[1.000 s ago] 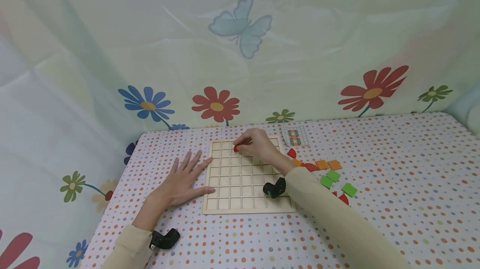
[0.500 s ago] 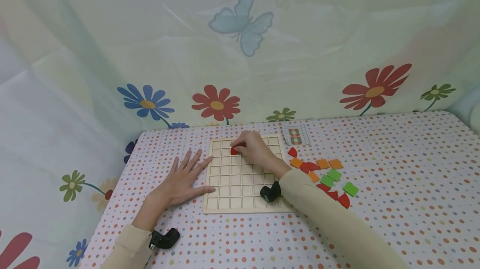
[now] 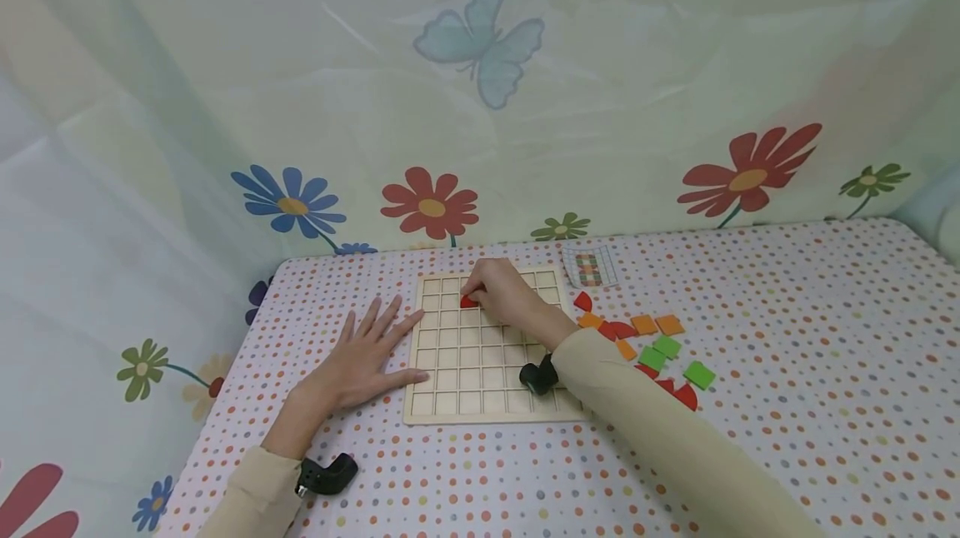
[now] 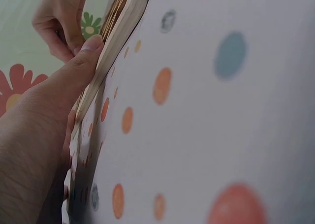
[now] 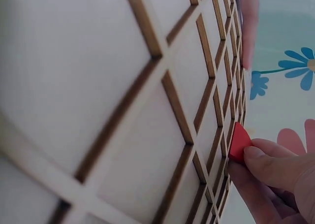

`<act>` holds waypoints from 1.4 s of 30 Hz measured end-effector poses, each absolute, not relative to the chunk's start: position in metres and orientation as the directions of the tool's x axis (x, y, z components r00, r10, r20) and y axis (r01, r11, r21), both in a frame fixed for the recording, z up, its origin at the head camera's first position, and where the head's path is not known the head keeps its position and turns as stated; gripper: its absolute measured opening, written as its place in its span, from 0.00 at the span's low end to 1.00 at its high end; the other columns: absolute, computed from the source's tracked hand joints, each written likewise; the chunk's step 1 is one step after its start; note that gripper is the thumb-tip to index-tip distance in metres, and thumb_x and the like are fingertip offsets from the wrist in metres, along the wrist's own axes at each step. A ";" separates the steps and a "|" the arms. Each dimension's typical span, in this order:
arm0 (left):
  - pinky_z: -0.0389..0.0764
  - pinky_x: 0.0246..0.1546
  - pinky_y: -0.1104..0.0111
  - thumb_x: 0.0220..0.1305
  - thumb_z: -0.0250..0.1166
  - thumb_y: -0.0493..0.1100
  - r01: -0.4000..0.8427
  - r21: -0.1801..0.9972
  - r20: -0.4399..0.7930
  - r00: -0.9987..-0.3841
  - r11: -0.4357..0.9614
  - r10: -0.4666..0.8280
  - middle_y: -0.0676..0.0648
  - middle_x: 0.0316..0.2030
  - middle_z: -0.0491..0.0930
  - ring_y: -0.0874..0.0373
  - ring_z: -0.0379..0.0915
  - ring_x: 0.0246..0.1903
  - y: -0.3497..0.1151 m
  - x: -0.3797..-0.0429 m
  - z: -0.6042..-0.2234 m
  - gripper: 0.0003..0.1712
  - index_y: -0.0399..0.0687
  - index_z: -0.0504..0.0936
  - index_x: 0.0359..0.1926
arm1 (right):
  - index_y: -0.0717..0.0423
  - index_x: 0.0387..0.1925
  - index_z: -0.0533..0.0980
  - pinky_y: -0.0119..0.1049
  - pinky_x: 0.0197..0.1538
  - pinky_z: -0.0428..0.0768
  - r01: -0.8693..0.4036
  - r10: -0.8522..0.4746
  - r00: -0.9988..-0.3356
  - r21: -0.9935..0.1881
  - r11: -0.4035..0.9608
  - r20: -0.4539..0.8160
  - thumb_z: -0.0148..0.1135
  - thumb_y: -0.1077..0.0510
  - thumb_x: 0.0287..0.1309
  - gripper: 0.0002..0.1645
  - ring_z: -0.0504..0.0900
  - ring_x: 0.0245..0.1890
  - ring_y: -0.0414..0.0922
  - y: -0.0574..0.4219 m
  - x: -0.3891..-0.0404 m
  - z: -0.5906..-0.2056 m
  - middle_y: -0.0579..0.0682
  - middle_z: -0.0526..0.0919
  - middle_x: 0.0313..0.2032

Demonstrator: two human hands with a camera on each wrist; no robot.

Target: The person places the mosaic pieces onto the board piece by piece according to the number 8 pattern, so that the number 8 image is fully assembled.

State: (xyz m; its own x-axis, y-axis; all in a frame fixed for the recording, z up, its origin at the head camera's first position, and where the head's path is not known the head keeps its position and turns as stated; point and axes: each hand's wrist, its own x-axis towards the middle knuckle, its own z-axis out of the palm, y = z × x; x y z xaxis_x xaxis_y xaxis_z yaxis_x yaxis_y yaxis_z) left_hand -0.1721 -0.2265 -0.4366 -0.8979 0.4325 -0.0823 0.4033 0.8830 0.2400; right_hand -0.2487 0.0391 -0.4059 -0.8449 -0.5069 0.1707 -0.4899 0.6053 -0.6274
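A pale wooden grid board [image 3: 453, 419] lies on the table, its raised ribs dividing it into square cells. Between thumb and fingers my right hand [image 3: 506, 292] pinches a red quarter-circle tile [image 5: 239, 144] over a cell in the upper left of the board. In the right wrist view the tile stands tilted against the ribs, part of it hidden by the fingers. My left hand [image 3: 360, 367] rests with its fingers spread at the board's left side. Its thumb [image 4: 81, 64] touches the board's edge in the left wrist view.
Right of the board lie several loose tiles: red quarter circles [image 3: 686, 396], orange squares [image 3: 670, 325] and green squares [image 3: 699, 375]. A paper card [image 3: 590, 267] with a coloured grid pattern lies behind them. A flowered cloth [image 3: 637, 105] hangs behind the dotted table [image 3: 810, 355].
My right hand has moved slightly left with the red tile and lowered it onto the board's cell area. The left hand stays in place.
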 end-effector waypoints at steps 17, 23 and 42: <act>0.36 0.75 0.32 0.66 0.59 0.76 0.419 0.234 -0.068 -0.893 0.877 0.445 0.43 0.84 0.41 0.37 0.31 0.82 -0.222 -0.177 -0.432 0.53 0.63 0.53 0.84 | 0.67 0.40 0.89 0.35 0.46 0.86 -0.585 -0.604 -0.787 -0.459 0.669 0.124 0.64 0.75 0.65 0.10 0.86 0.43 0.51 0.039 -0.249 -0.391 0.58 0.85 0.38; 0.36 0.75 0.32 0.66 0.59 0.76 0.417 0.236 -0.070 -0.894 0.878 0.443 0.43 0.84 0.41 0.37 0.31 0.82 -0.221 -0.177 -0.430 0.53 0.63 0.53 0.84 | 0.66 0.40 0.90 0.36 0.48 0.86 -0.598 -0.604 -0.784 -0.432 0.675 0.143 0.65 0.75 0.65 0.10 0.86 0.45 0.52 0.040 -0.249 -0.392 0.57 0.86 0.37; 0.37 0.75 0.31 0.66 0.59 0.75 0.407 0.238 -0.069 -0.899 0.882 0.433 0.41 0.83 0.44 0.34 0.34 0.81 -0.226 -0.171 -0.437 0.53 0.59 0.56 0.84 | 0.69 0.46 0.87 0.39 0.48 0.87 -0.498 -0.520 -0.842 -0.585 0.640 0.148 0.63 0.74 0.65 0.11 0.88 0.46 0.53 0.049 -0.234 -0.389 0.59 0.89 0.44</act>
